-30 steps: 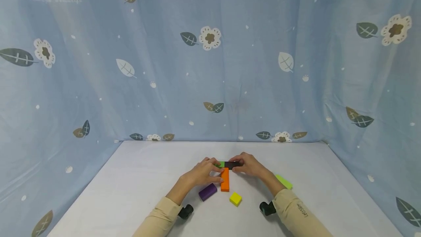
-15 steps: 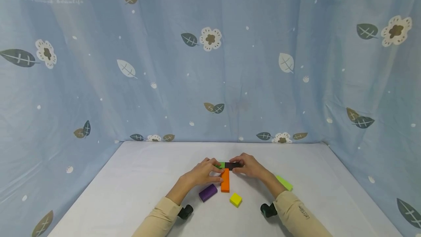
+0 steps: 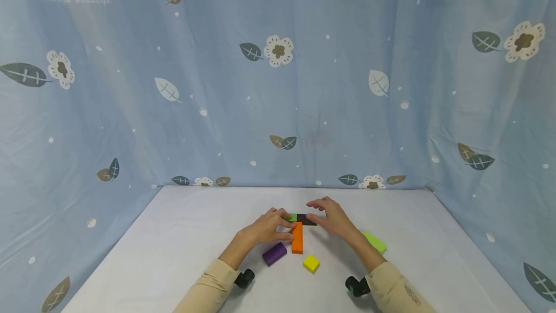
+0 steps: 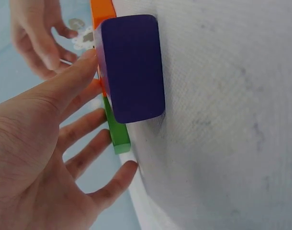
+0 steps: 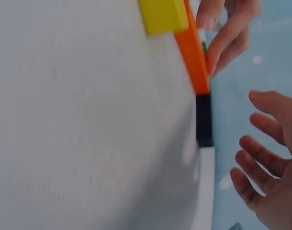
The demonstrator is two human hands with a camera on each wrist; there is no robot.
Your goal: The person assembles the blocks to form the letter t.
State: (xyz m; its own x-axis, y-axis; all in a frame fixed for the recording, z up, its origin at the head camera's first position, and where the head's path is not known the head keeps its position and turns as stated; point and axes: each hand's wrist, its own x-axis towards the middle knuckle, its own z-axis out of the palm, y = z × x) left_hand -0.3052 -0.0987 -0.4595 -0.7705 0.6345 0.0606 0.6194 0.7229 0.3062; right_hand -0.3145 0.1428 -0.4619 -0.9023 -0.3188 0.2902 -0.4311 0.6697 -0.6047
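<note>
Two hands: both bare and over the white table [image 3: 165,260], sleeves [image 3: 207,286] beige; I watch through the head and wrist feeds.
Left hand: fingers [image 4: 88,146] spread apart and fairly straight; thumb and forefinger [image 3: 288,225] reach the left long side of the orange block [image 3: 297,241], with no clamp round it that I can make out. Middle and ring fingertips lie at the green block [image 3: 293,217]; whether they press on it, I cannot tell.
Right hand: fingers and thumb wide apart, nothing held. In the right wrist view I see the hand [image 5: 277,158] lifted off, with a gap to the black block [image 5: 204,120]. From the head camera the thumb tip overlaps that block's right end.
Green and black: end to end in a row running left to right, the green one partly hidden from the head camera by the left hand.
Orange: lying flat, its far end at the green-black seam, its length toward the person.
Purple: purple block [image 3: 274,254] lies at a slant, left of the orange one, near it but apart.
Yellow: small yellow block [image 3: 311,263], nearer the person than the orange, slightly right, apart.
Lime: lime-green block [image 3: 374,241] by the right forearm, partly covered, well apart.
Backdrop: blue curtain [image 3: 330,95] with leaf and flower prints.
</note>
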